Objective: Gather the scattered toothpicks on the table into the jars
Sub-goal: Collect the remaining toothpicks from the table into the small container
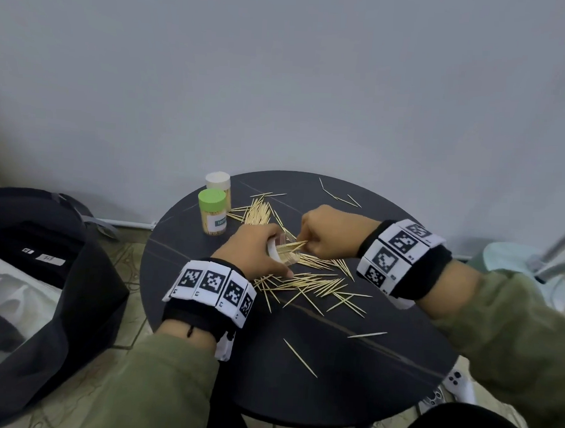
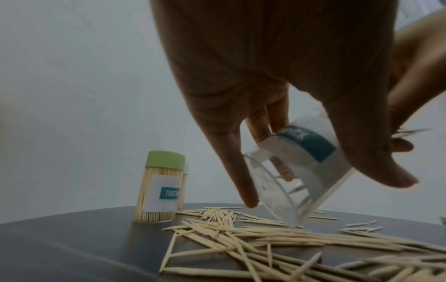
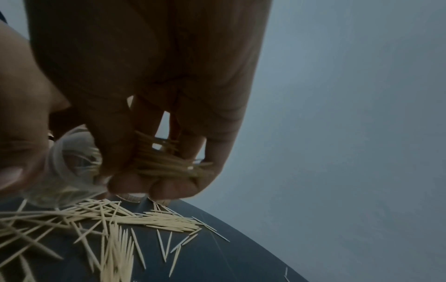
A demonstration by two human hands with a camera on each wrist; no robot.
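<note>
My left hand (image 1: 256,250) grips a clear plastic jar (image 1: 284,251) tilted on its side above the round dark table (image 1: 299,362), its mouth toward the right. In the left wrist view the jar (image 2: 301,171) shows a white and teal label. My right hand (image 1: 326,232) pinches a bundle of toothpicks (image 3: 166,162), their tips in the jar's mouth (image 3: 72,162). Loose toothpicks (image 1: 307,282) lie scattered under and around both hands, with another heap (image 1: 258,211) behind. A full green-lidded jar (image 1: 212,211) and a white-lidded jar (image 1: 218,181) stand at the back left.
A grey wall rises just behind the table. A black bag (image 1: 42,283) stands on the floor at the left. A pale stool (image 1: 514,262) and a metal leg (image 1: 561,248) are at the right. Single toothpicks (image 1: 299,358) lie toward the table's near edge.
</note>
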